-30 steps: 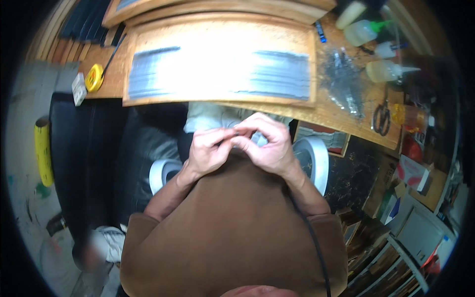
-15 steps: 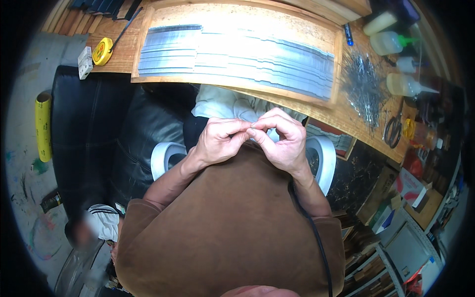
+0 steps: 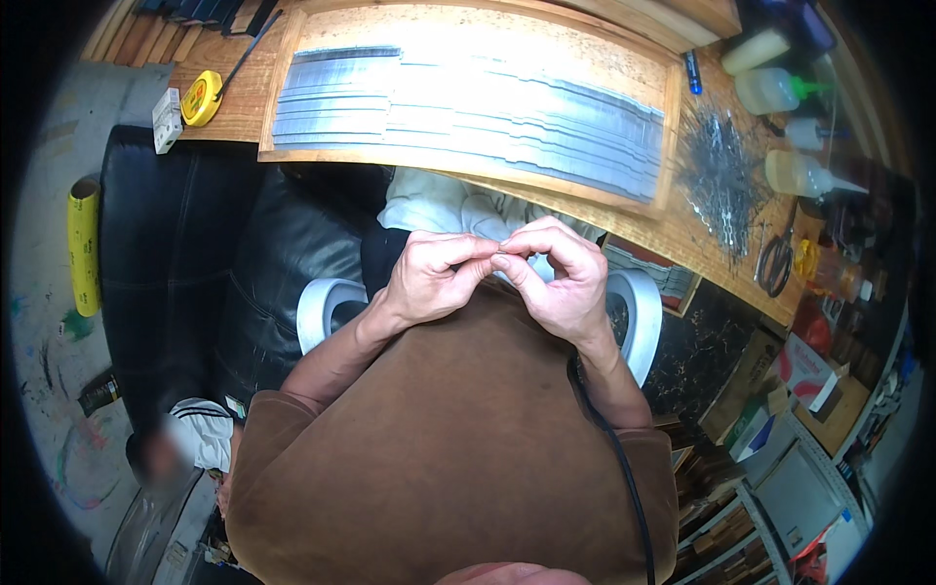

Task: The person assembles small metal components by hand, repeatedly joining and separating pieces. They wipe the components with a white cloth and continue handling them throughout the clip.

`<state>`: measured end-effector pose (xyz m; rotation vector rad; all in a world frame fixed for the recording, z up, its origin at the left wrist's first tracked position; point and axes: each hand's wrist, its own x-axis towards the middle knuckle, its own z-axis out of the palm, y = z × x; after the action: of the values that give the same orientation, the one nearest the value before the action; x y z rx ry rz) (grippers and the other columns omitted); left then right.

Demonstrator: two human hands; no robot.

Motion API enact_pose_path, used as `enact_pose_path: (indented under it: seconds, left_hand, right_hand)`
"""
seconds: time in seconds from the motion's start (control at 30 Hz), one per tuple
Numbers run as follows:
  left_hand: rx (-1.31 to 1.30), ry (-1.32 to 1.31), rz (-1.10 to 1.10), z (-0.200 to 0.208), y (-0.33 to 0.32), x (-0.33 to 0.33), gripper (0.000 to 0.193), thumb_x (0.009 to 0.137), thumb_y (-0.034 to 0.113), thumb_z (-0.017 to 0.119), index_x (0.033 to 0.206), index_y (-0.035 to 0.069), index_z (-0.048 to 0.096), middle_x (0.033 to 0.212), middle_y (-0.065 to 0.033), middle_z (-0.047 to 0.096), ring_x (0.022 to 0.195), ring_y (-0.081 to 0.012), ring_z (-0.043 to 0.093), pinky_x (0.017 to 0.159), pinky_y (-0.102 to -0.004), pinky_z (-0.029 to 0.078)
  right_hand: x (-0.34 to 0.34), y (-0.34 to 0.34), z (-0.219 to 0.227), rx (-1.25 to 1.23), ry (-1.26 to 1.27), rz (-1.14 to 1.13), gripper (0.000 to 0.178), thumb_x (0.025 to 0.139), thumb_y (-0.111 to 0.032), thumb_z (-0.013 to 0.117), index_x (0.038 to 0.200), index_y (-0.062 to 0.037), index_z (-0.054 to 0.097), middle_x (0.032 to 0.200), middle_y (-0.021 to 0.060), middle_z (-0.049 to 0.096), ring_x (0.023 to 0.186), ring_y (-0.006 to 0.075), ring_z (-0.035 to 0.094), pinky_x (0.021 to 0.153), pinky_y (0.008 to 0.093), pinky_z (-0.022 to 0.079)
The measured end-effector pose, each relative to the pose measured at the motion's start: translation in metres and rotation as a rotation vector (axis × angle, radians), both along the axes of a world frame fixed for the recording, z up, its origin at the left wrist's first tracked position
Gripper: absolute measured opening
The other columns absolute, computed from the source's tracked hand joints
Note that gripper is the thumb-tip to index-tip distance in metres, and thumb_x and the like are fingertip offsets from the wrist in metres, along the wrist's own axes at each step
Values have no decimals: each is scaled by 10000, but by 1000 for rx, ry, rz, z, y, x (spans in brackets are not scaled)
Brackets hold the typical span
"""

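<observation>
- The tiny dark thing (image 3: 501,249) pinched by the bare left hand (image 3: 439,278) and the bare right hand (image 3: 561,278) is too small to name.
- Bright light hides the middle of the flat, shiny grey strips (image 3: 331,97) in the shallow wooden tray (image 3: 671,136).
- The thin, dark metal bits (image 3: 723,175), heaped on the right, are too small to tell apart.
- The top edge cuts off the long, light wooden boards (image 3: 673,19) on the far side.
- The brown wooden table (image 3: 229,58) hides part of the crumpled white cloth (image 3: 429,200).
- Near left, another person in white (image 3: 203,434) has a blurred head.
</observation>
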<state>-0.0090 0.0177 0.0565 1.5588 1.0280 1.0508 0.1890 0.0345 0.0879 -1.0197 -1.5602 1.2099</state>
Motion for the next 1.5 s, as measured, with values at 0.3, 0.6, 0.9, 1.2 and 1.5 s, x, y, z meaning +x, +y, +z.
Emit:
enact_pose_path:
  seconds: [0.3, 0.6, 0.9, 1.2, 1.5]
  left_hand:
    - [-1, -6, 17, 2, 1, 1, 131, 901, 8, 788, 1028, -20, 793, 869, -153, 787, 727, -238, 773, 652, -304, 591]
    - [-16, -13, 22, 0, -1, 1, 118, 906, 18, 788, 1019, -19, 794, 861, -149, 785, 711, -233, 766, 641, -304, 583]
    - [-11, -45, 39, 2, 0, 4, 119, 909, 2, 782, 1024, -19, 796, 858, -140, 791, 721, -210, 771, 651, -292, 591]
    - [-6, -39, 45, 2, -1, 3, 120, 914, -17, 761, 1029, -22, 796, 859, -139, 795, 728, -194, 774, 656, -285, 600]
    - [-17, -28, 45, 7, -2, 4, 139, 912, -19, 770, 1048, -27, 796, 879, -144, 801, 743, -187, 779, 670, -280, 605]
  right_hand:
    - [2, 0, -1, -21, 0, 0, 117, 849, 45, 812, 927, 10, 733, 897, 101, 742, 781, 175, 716, 704, 283, 562]
    - [1, 0, -3, -28, 21, 1, 100, 853, 50, 797, 909, 14, 724, 887, 103, 736, 775, 177, 711, 704, 288, 561]
    - [-1, -2, -4, -68, 72, -31, 102, 864, 55, 772, 920, 19, 696, 892, 103, 715, 796, 186, 704, 719, 294, 557]
    - [0, 2, 5, 49, -60, 11, 97, 870, 59, 750, 930, 21, 684, 894, 112, 698, 780, 206, 698, 705, 302, 556]
    - [-2, -1, 4, 62, -28, -15, 90, 876, 59, 746, 923, 20, 680, 894, 113, 694, 760, 206, 684, 687, 302, 547]
